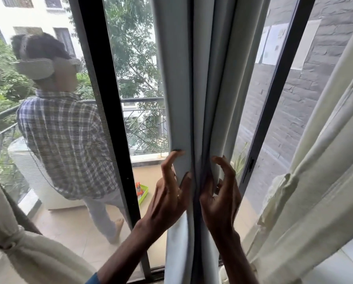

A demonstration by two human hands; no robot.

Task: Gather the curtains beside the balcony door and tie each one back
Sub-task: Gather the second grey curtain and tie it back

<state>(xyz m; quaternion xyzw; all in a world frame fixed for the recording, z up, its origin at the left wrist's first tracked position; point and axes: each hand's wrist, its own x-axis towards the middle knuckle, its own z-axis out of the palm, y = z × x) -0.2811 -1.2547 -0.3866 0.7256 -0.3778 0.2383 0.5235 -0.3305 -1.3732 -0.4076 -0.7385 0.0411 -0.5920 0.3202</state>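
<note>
Left grip (169, 193) and right grip (220, 193) clasping curtain (204, 99) hanging before the door (114, 119), bunching its folds, gathering apparently under way; next likely calls for a tie round the bunch.

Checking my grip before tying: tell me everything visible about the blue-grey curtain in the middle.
The blue-grey curtain hangs upright before the door glass, bunched into deep vertical folds. It looks like thick, smooth, opaque cloth. The left hand grips its left edge and the right hand its right edge, squeezing the folds together. No tie is visible on it.
</note>
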